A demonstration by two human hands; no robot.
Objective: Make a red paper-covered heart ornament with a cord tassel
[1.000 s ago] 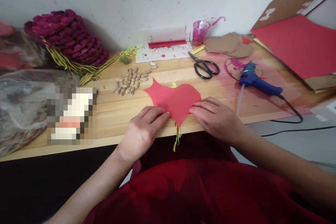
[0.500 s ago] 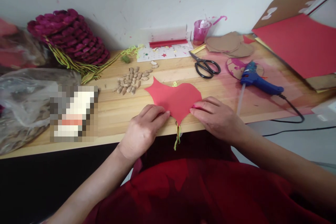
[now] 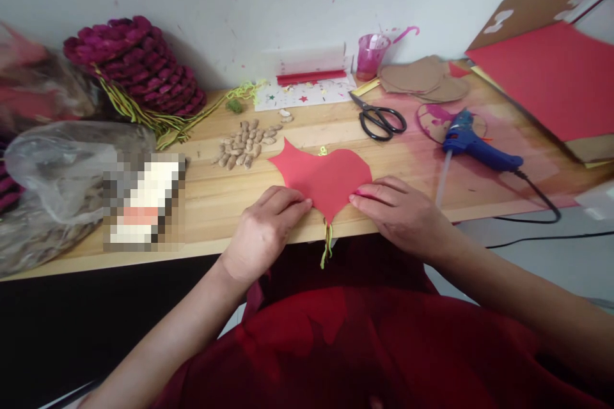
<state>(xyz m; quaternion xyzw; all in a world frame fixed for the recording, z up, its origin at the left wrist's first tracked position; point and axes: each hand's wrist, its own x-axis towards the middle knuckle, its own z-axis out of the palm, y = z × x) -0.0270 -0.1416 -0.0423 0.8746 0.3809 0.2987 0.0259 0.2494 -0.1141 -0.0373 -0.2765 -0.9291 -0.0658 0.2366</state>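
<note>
A red paper heart [image 3: 322,177] lies flat on the wooden table [image 3: 211,198] near its front edge. Yellow-green strings [image 3: 327,244] hang from under its lower tip over the table edge. My left hand [image 3: 262,230] rests on the table with its fingers stretched flat, the fingertips pressing the heart's lower left edge. My right hand [image 3: 400,212] lies flat too, its fingertips on the heart's lower right edge. Neither hand grips anything.
Several peanuts [image 3: 245,141] lie behind the heart. Black scissors [image 3: 380,119] and a blue glue gun [image 3: 474,147] with its cable sit to the right. A magenta woven bundle [image 3: 139,73], plastic bags [image 3: 52,172], a pink cup [image 3: 369,55], cardboard cutouts [image 3: 422,77] and red sheets [image 3: 551,80] line the edges.
Both hands stay pressed on the heart's lower edges. The view has shifted slightly; nothing on the table has moved.
</note>
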